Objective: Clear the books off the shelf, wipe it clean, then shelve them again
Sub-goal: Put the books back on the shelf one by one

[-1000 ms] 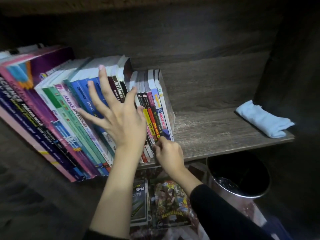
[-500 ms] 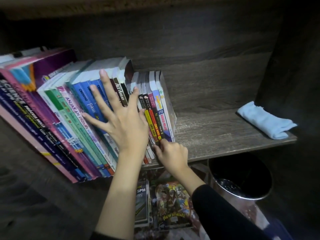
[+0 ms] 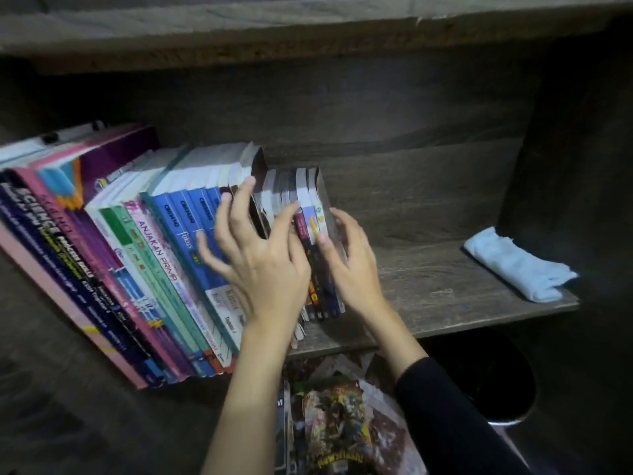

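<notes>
A cloth (image 3: 517,265) at 3 o'clock of the books (image 3: 137,262).
Spread fingers (image 3: 239,204) of the left hand (image 3: 263,265) touch spines; right hand (image 3: 352,265) grips small books (image 3: 308,217).

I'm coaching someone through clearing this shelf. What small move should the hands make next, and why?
Probably squeeze the small paperbacks between both hands and slide them forward off the shelf. The right hand cups their right side, the left hand rests at their left, and the cloth lies folded aside.
</notes>
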Demonstrator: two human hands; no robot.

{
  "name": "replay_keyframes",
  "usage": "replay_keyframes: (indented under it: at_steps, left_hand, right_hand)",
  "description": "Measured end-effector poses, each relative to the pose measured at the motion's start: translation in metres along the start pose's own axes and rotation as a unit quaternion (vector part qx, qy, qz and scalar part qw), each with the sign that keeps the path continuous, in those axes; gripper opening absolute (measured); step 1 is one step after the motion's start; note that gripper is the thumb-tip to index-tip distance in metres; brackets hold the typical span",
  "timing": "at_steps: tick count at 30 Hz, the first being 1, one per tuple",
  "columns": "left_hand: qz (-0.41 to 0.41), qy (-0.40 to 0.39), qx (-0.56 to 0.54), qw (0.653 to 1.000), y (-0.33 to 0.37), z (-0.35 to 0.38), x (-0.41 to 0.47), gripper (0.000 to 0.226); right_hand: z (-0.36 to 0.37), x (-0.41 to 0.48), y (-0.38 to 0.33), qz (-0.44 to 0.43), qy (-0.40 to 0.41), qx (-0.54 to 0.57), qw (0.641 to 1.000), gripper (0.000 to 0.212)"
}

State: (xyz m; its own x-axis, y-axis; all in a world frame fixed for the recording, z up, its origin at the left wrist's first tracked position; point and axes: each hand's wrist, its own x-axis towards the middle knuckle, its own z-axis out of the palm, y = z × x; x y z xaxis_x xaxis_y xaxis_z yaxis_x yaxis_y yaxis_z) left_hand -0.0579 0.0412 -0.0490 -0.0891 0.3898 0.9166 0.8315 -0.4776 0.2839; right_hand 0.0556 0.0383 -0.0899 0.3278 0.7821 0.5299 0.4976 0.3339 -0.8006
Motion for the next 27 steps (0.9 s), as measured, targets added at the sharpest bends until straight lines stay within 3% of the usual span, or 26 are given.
replay_keyframes:
  at_steps: [4, 9, 14, 19, 27]
  left_hand:
    - [-0.008, -0.057, 0.032, 0.998, 0.002, 0.005, -0.007, 0.032]
    - [-0.006, -0.056, 0.055, 0.997, 0.0, 0.012, -0.006, 0.025]
    - [0.004, -0.067, 0.082, 0.994, 0.003, 0.017, -0.006, 0.032]
    - [-0.005, -0.076, 0.074, 0.994, 0.004, 0.017, -0.007, 0.029]
    - [-0.023, -0.025, 0.008, 0.999, 0.013, 0.014, -0.022, 0.024]
  right_hand:
    - [0.008, -0.003, 0.006, -0.021, -0.011, 0.022, 0.999, 0.05]
    - [0.009, 0.002, 0.015, -0.027, 0.003, 0.02, 0.999, 0.047]
    - [0.011, 0.006, 0.019, -0.024, 0.01, 0.026, 0.999, 0.043]
    - [-0.002, 0.003, 0.03, 0.044, -0.064, 0.118, 0.99, 0.036]
    - [-0.008, -0.012, 0.045, 0.05, -0.075, -0.055, 0.994, 0.044]
